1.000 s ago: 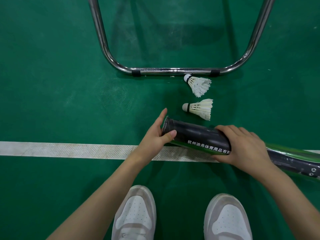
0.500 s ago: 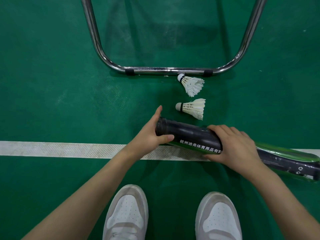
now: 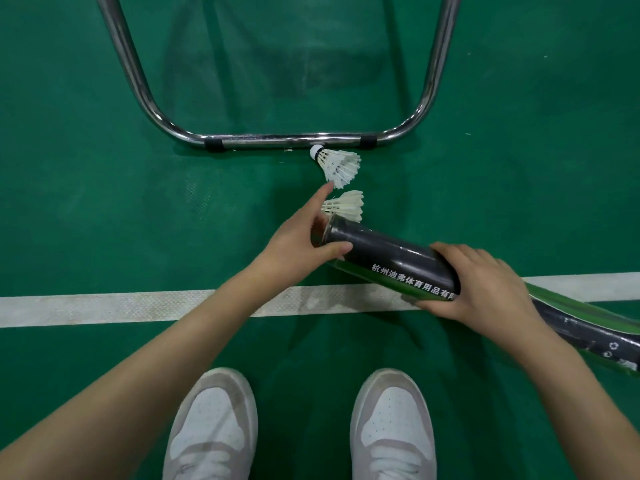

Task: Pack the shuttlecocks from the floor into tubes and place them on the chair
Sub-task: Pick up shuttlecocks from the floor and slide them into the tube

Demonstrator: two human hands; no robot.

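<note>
Both hands are on the dark tube (image 3: 391,258), which lies slanted across the middle right of the frame: the right hand (image 3: 485,285) wraps around its midsection, and the left hand (image 3: 298,244) sits at its open mouth, thumb laid on the tube's side and forefinger stretched out over the nearer shuttlecock (image 3: 344,209). That shuttlecock lies just above the tube's mouth, its cork hidden behind the hand, feathers fanned to the right. A second shuttlecock (image 3: 337,162) lies a little higher, its white cork touching or nearly touching the chrome chair frame (image 3: 277,140) that loops across the top of the frame. Both look featherlight and easily crushed, so I would pinch each at the cork and feed it in cork first. The cardboard tube seems stiff enough for a firm hold. White shoes (image 3: 213,431) stand on the green floor (image 3: 86,202) below a white line (image 3: 121,304).
</note>
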